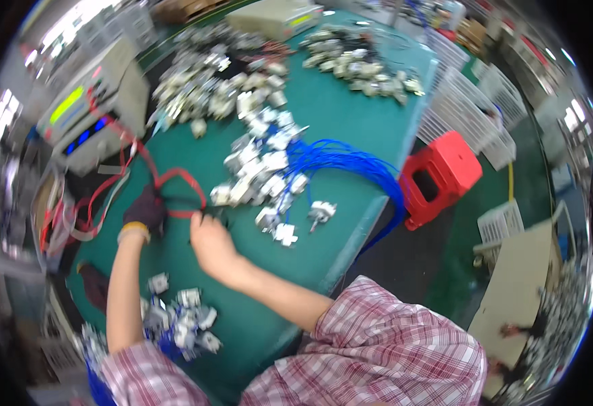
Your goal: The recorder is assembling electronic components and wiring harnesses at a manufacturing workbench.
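My left hand (146, 208), in a dark glove with a yellowish cuff, is over the left part of the green table. Its fingers are dark and blurred. Right beside it my bare right hand (212, 245) is closed, its fingertips pinching a red lead (178, 214) that stretches between both hands. Something small and dark by the right fingertips is too blurred to name. Just beyond lies a heap of white motor-like parts (259, 166) with blue wires (340, 159). Two loose white parts (321, 212) lie to the right of my right hand.
Test instruments with lit displays (83, 111) stand at the left, red leads running from them. Piles of parts (208, 81) cover the far table (334, 111). More white parts (181, 321) lie near me. A red stool (445, 172) and white crates (455, 115) stand right; another person's hand (509, 330) shows lower right.
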A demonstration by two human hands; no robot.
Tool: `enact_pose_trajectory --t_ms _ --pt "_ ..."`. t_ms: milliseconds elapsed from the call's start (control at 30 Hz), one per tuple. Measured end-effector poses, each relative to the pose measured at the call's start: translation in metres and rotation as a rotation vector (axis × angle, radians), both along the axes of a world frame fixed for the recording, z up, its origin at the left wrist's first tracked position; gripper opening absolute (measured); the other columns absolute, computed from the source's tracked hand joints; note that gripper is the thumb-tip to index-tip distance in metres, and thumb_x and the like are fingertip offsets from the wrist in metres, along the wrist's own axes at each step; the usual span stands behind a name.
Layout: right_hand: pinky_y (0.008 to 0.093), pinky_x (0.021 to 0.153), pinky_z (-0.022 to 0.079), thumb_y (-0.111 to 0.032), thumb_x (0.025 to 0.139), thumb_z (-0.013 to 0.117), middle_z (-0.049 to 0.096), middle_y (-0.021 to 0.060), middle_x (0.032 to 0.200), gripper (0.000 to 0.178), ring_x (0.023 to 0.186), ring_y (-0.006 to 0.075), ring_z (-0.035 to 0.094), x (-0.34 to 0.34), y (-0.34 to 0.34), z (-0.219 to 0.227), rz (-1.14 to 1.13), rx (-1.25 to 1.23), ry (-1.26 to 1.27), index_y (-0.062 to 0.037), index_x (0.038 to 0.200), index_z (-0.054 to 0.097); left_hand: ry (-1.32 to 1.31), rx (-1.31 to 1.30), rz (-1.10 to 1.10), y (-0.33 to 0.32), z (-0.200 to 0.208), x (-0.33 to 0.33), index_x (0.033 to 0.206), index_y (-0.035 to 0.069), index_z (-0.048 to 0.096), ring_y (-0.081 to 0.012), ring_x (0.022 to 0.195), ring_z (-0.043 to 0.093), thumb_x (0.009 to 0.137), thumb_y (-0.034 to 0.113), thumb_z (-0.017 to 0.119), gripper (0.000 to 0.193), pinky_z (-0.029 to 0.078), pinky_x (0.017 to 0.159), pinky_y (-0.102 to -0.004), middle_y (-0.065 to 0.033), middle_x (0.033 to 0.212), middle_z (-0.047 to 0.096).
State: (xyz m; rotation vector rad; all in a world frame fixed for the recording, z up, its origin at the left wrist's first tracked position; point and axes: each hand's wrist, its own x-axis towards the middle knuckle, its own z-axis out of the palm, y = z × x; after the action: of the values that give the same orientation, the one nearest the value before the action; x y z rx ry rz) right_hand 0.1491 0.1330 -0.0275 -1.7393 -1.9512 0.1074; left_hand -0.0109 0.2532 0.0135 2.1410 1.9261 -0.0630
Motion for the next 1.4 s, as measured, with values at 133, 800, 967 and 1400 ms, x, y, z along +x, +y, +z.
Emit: enact_pose_trajectory --t_ms 133,800,967,1400 --pt "0.0351 0.064 0.054 -0.005 0.068 0.066 0.06 0.0165 0.081 0.03 0.075 0.0285 0.065 0.011 0.007 0.005 0.081 -0.105 0.128 0.0017 0.091 0.049 -0.003 -0.012 0.071 -0.009 0.014 -0.002 0.125 0.003 0.04 -0.0385 0.12 0.048 0.084 0.04 0.051 0.057 0.04 0.098 -0.0443 -0.0244 0.128 0.049" --pt "0.0215 0.038 0.021 -0.016 0.091 0.058 0.051 0.0003 0.069 0.017 0.038 0.0037 0.027 0.011 -0.055 0.091 0.771 -0.976 1.953 -0.0038 0.103 0.056 -0.392 0.807 -0.037 -0.261 0.116 0.033 0.124 0.007 0.05 -0.018 0.085 0.063 0.079 0.009 0.068 0.048 0.047 0.082 -0.0315 -0.0061 0.093 0.061" --pt "0.0181 0.041 0.022 -0.027 0.094 0.055 0.055 -0.0032 0.071 0.024 0.05 0.0014 0.038 -0.009 -0.087 0.105 0.692 -0.67 1.766 -0.0031 0.097 0.057 -0.579 0.878 -0.058 -0.291 0.104 0.035 0.129 0.002 0.045 -0.0238 0.097 0.059 0.083 0.004 0.062 0.049 0.049 0.084 -0.0326 -0.0136 0.112 0.054" --pt "0.0295 0.068 0.044 -0.01 0.061 0.082 0.048 0.0042 0.083 0.022 0.075 0.018 0.051 0.008 -0.159 0.119 1.248 -0.017 0.996 -0.0079 0.076 0.065 -1.368 0.551 0.372 -0.359 0.029 0.073 0.112 0.007 0.052 -0.0314 0.085 0.056 0.079 0.02 0.064 0.037 0.048 0.073 -0.0372 -0.0136 0.1 0.057"
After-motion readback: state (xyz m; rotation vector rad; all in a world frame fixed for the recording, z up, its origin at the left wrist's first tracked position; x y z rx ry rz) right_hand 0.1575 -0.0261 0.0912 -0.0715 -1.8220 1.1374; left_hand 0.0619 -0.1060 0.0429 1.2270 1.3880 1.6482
